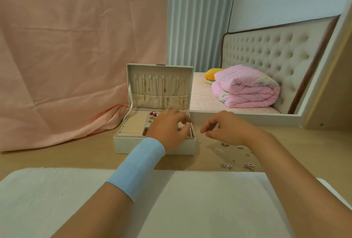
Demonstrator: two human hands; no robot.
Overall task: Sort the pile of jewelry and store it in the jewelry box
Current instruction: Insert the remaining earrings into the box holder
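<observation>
The cream jewelry box (152, 145) stands open on the wooden table, and several thin necklaces hang inside its raised lid (160, 85). Ring rolls fill its left half, while small red and pale pieces lie in the back compartments (153, 113). My left hand (169, 129), with a blue band on the wrist, hovers over the box's right compartments; its thumb and fingers are curled and apart, with nothing seen in them. My right hand (226, 129) hangs just right of the box with thumb and forefinger tips close together. Small silver jewelry pieces (236, 159) lie scattered on the table below it.
A white cloth (57, 199) covers the near part of the table. A pink sheet (66, 56) hangs at the left behind the box. A bed with a folded pink quilt (245, 89) lies beyond a white ledge (247, 116) at the right.
</observation>
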